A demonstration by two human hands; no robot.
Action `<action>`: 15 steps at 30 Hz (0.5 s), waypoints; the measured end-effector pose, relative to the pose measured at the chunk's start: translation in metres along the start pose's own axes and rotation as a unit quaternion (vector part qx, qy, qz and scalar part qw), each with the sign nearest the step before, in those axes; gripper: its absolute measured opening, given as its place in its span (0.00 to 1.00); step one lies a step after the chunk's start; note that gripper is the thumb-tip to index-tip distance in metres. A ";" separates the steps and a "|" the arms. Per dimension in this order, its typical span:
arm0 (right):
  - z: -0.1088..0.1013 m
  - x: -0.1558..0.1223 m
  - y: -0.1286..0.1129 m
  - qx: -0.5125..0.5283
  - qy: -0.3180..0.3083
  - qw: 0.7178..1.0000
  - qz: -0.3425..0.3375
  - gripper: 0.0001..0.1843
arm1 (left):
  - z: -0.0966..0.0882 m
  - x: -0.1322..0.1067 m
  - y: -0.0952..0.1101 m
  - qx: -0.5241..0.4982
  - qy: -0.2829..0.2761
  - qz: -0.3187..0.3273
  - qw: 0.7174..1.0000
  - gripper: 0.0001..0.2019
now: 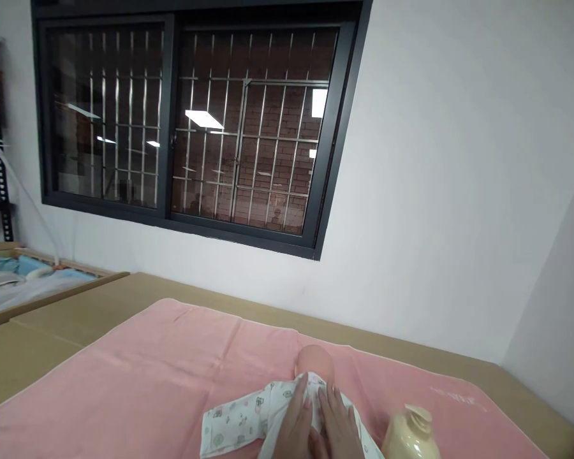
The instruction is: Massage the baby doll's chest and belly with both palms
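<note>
What looks like a baby doll (314, 360) lies on the pink mat (172, 376), its smooth round head toward the wall. A white garment (239, 421) with small printed figures covers its body, one sleeve stretched out to the left. My left hand (293, 426) rests on the garment just below the head, fingers straight and pointing forward. Beside it, my right hand (338, 424) lies on the cloth too, its fingers stretched out. Both palms face down, and the doll's lower body is hidden by my hands and the frame's bottom edge.
A cream pump bottle (412, 433) stands on the mat to the right of my right hand. The tan table (148, 290) extends beyond the mat to the white wall (435, 191). At far left is a box-like bin (110, 278) with blue and clear plastic.
</note>
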State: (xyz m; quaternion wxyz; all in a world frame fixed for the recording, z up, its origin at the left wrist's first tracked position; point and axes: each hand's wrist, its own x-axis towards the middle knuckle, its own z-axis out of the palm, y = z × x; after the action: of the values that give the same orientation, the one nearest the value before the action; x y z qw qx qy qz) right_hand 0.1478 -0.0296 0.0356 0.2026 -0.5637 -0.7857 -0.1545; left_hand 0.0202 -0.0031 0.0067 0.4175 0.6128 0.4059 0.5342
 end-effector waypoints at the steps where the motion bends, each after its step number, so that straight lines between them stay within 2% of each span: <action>1: 0.010 0.001 0.005 -0.004 -0.021 0.999 0.036 0.28 | -0.002 0.007 -0.001 0.032 0.017 -0.009 0.999 0.31; 3: 0.030 0.001 0.016 -0.007 -0.055 0.996 0.076 0.28 | -0.006 0.018 -0.003 0.121 0.039 -0.027 0.992 0.27; 5: 0.044 0.003 0.028 0.002 -0.076 0.993 0.091 0.30 | -0.008 0.024 -0.007 0.214 0.046 -0.010 0.976 0.23; 9: 0.049 0.014 0.042 0.027 -0.100 0.987 0.124 0.29 | -0.006 0.024 -0.021 0.318 0.080 0.101 0.939 0.20; 13: 0.046 0.024 0.030 0.024 -0.079 0.988 0.133 0.25 | -0.005 0.023 -0.031 0.355 0.110 0.255 0.893 0.20; 15: 0.048 0.023 0.021 0.010 -0.069 0.990 0.120 0.26 | -0.007 0.024 -0.034 0.355 0.098 0.287 0.884 0.20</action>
State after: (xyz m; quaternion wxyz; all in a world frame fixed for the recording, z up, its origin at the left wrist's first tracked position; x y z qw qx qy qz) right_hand 0.1548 0.0185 0.0048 0.1704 -0.6609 -0.7262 -0.0824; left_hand 0.0140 0.0311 -0.0169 -0.0415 0.7541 0.4135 0.5085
